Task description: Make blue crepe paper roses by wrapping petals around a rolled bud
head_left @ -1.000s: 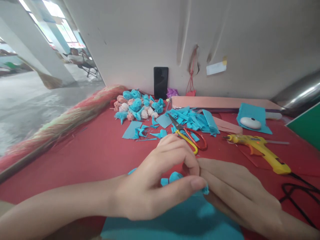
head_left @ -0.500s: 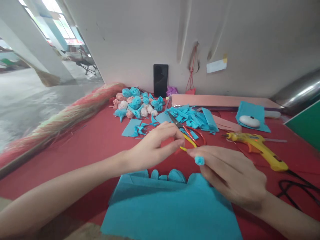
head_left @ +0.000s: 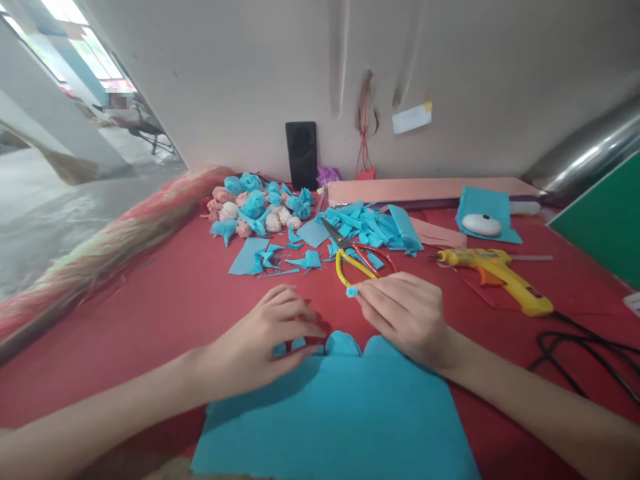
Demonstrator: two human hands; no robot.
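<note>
My right hand (head_left: 407, 317) pinches a small rolled blue crepe-paper flower bud (head_left: 352, 292), whose tip sticks out past the fingers near the scissors. My left hand (head_left: 273, 337) is lowered over cut paper petals (head_left: 343, 344) at the far edge of a large blue paper sheet (head_left: 330, 413). Its fingers are curved, with the thumb apart from them; nothing shows as held. Just beyond the right fingertips lie scissors (head_left: 345, 245) with one yellow and one red handle, their blades resting by blue paper scraps (head_left: 373, 223).
Blue, pink and white paper flowers (head_left: 256, 203) are heaped at the back left. A phone (head_left: 302, 157) leans on the wall. To the right lie a yellow glue gun (head_left: 500, 273) with a black cord (head_left: 560, 340) and a white oval device (head_left: 481, 225). A rope-like bundle (head_left: 115, 233) edges the table.
My left hand has come down and left, away from the scissors to the petals. My right hand has shifted left with the flower bud. The view has turned slightly right.
</note>
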